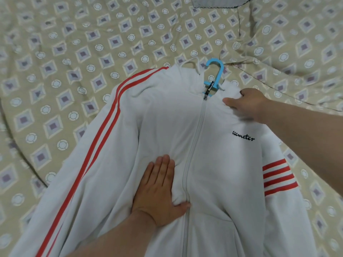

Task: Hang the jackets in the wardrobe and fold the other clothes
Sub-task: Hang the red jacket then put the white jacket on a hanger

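A white zip-up jacket (167,130) with red stripes on its sleeves lies front-up on the bed, zipped to the collar. A blue plastic hanger (215,71) sits inside it, its hook sticking out past the collar. My left hand (159,190) presses flat on the jacket's front, just left of the zipper, fingers straight. My right hand (248,104) grips the fabric at the jacket's right shoulder beside the collar, fingers curled into the cloth.
The bed is covered by a beige bedspread (74,52) with a diamond and circle pattern. A pillow in the same fabric (297,43) lies at the upper right. A grey cloth edge (219,2) shows at the top.
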A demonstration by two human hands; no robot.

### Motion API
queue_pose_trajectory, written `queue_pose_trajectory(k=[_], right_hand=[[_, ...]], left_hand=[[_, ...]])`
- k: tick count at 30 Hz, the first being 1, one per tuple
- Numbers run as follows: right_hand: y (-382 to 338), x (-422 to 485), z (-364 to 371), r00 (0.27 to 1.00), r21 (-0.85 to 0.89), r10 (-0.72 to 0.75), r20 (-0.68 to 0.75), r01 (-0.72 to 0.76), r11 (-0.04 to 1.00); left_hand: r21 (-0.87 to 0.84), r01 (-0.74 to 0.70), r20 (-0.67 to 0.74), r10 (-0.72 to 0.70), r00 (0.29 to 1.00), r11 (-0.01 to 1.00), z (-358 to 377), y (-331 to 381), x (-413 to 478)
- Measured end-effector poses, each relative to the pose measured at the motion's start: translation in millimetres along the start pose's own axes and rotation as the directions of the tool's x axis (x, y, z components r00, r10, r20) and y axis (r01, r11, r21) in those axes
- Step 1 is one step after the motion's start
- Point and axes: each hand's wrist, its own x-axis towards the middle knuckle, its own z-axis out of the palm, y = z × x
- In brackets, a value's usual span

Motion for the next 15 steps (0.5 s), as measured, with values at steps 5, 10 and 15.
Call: queue_pose_trajectory(k=[5, 10, 15], right_hand=[[-2.2, -12.8, -17.8, 0.995, 0.003, -0.057, 0.082, 0.057, 0.998], [-20.9, -27.0, -30.7, 0.961, -0.011, -0.245, 0.129, 0.248, 0.969], [-14.6, -58.1, 12.8, 0.945, 0.063, -0.295, 0.137, 0.289, 0.955]], left_hand=[[0.005, -0.01, -0.011, 0.01, 1.0, 1.0, 3.0, -0.7, 0.2], [0.018, -0.02, -0.041, 0.021, 0.999, 1.0, 6.5, -1.3, 0.5], [0.015, -0.03, -0.078, 0.031, 0.997, 0.999, 6.6, -2.5, 1.7]])
